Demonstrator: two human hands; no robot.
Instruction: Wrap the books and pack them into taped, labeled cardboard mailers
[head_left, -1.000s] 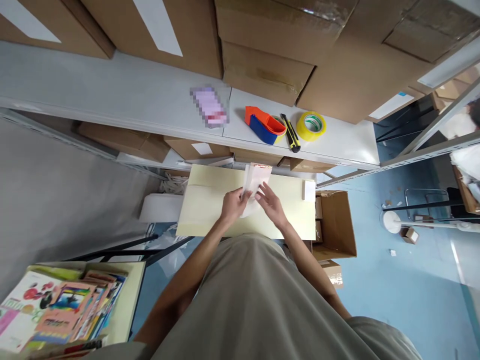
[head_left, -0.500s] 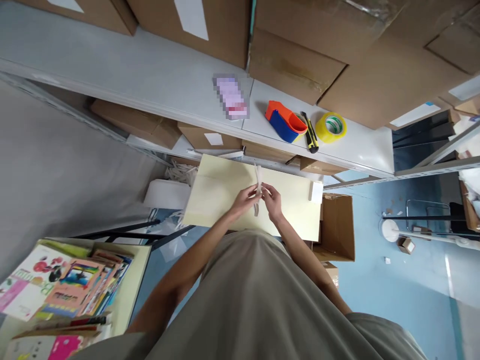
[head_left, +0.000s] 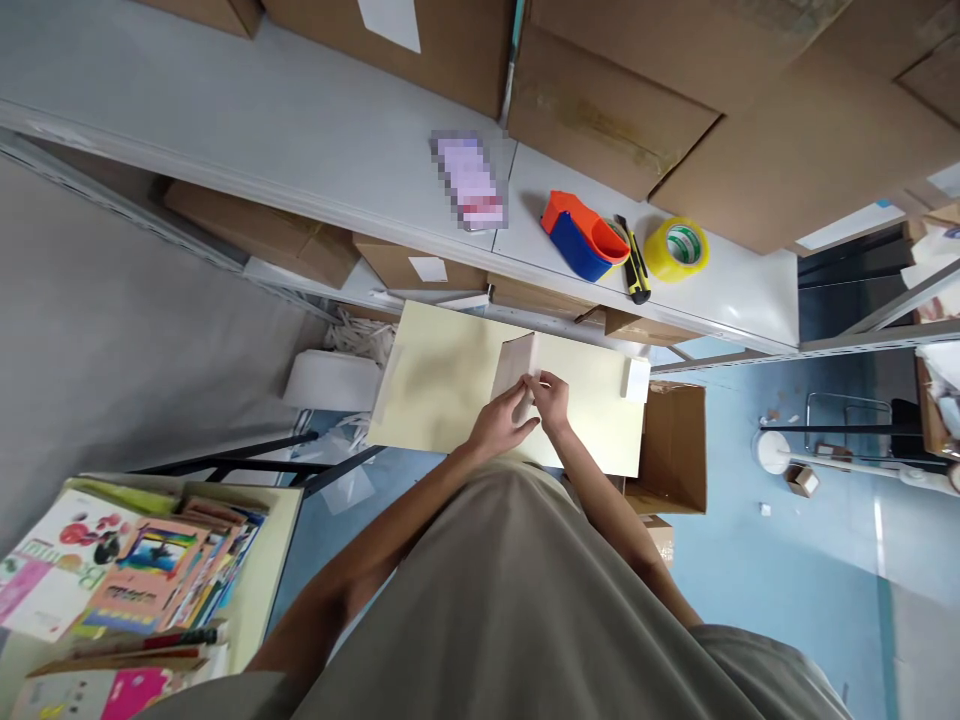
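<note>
A small pale carton (head_left: 513,362) stands tilted above the cream tabletop (head_left: 435,380), one broad face and a narrow side showing. My left hand (head_left: 501,424) wraps round its lower left part, the thumb stretched toward the right. On the narrow right side, my right hand (head_left: 550,400) pinches the edge between thumb and fingers. My hands cover the carton's lower part. Toward the right end of the tabletop lies a small white box (head_left: 635,381).
The grey shelf (head_left: 300,130) ahead bears a blurred-out phone (head_left: 471,182), an orange and blue tape dispenser (head_left: 583,238), a utility knife (head_left: 634,262) and yellow tape (head_left: 676,249). An open cardboard box (head_left: 679,450) stands right; books (head_left: 150,570) lie lower left.
The carton has turned from a thin, edge-on strip to show its broad face. My left hand has shifted lower and my right hand slightly right. The view has moved a little.
</note>
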